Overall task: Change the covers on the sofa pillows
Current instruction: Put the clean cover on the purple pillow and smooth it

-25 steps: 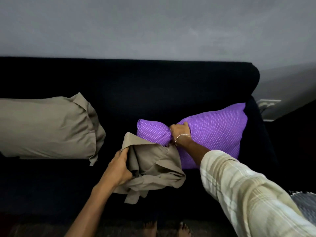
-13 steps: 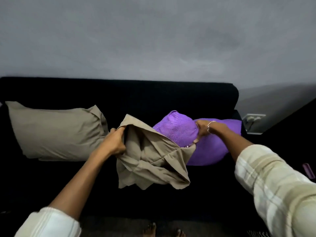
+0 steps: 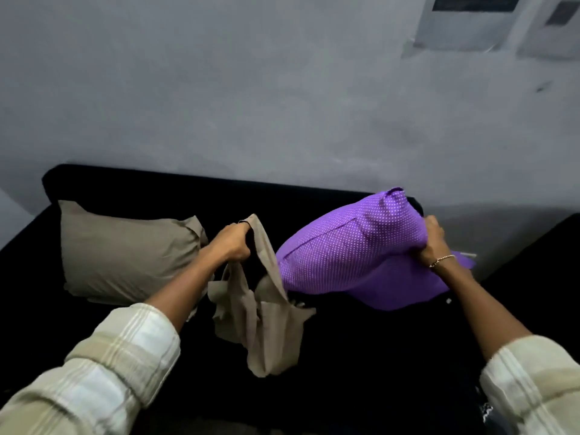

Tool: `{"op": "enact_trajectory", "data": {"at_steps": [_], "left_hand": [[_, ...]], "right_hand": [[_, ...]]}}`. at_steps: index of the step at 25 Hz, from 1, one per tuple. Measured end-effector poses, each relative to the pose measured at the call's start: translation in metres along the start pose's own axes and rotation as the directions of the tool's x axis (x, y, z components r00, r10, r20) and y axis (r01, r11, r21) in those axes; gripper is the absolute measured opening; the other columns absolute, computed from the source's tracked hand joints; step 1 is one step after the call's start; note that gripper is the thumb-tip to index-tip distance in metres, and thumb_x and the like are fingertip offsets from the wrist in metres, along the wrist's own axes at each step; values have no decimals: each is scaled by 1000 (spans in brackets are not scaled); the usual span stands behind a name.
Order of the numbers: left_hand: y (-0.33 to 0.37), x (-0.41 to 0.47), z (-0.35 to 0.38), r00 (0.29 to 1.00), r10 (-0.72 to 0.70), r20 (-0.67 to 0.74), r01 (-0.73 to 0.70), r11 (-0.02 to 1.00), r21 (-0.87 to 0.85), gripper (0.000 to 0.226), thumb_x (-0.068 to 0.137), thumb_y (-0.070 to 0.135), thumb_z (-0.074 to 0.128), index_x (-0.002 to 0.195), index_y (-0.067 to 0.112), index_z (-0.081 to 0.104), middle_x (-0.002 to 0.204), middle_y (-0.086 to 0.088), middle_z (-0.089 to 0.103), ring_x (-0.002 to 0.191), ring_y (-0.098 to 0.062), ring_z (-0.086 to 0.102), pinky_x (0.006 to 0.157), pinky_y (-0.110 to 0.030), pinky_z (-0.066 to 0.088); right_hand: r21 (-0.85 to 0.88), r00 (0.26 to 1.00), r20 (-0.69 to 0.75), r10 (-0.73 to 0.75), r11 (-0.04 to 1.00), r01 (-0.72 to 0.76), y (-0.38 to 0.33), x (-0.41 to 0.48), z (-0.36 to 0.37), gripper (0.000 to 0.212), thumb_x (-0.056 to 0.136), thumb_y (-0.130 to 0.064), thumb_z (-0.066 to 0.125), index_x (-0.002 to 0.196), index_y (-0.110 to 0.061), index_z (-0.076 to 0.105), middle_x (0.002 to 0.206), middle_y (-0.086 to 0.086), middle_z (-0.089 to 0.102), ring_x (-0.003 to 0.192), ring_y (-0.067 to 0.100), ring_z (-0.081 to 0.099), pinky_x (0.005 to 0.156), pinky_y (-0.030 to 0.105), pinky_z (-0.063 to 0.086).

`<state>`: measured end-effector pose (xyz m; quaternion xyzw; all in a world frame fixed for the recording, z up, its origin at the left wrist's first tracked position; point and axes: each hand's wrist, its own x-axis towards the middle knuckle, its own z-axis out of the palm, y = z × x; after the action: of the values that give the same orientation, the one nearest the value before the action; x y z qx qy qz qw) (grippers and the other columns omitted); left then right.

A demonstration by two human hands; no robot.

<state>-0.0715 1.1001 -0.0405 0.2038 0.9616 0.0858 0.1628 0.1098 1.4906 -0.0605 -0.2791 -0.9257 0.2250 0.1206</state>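
Both hands grip: left tan cover, right purple pillow.

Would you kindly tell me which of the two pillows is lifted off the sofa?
The purple white-dotted pillow, gripped at its far end by the right hand; the beige-covered pillow lies untouched on the black sofa.
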Motion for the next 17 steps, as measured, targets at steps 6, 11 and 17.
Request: {"op": "enact_trajectory", "data": {"at_steps": [6,11,17], "left_hand": [[32,12,-19,981,-45,-190,35,998,-53,43,70,8,70,113,13,70,112,-14,68,104,-33,66,82,-35,54],[52,19,-47,988,-41,-147,31,997,-68,48,67,8,66,115,13,67,111,-19,67,105,-34,64,83,-35,53],[96,17,-45,988,102,114,-100,995,-29,112,55,22,56,149,53,3,143,-29,34,130,-44,45,106,-51,43]], "right_hand": [[48,954,-130,-270,959,278,9,-17,-53,49,65,-29,36,98,-2,61,106,15,53,112,34,38,98,26,28],[-107,879,-326,-347,938,331,1,-36,-69,11,56,-13,55,63,-7,61,87,11,55,105,20,34,83,51,28],[138,878,-238,-415,880,454,-30,-59,-39,33,60,-11,50,89,-5,65,94,8,61,89,31,61,75,26,46]]}}
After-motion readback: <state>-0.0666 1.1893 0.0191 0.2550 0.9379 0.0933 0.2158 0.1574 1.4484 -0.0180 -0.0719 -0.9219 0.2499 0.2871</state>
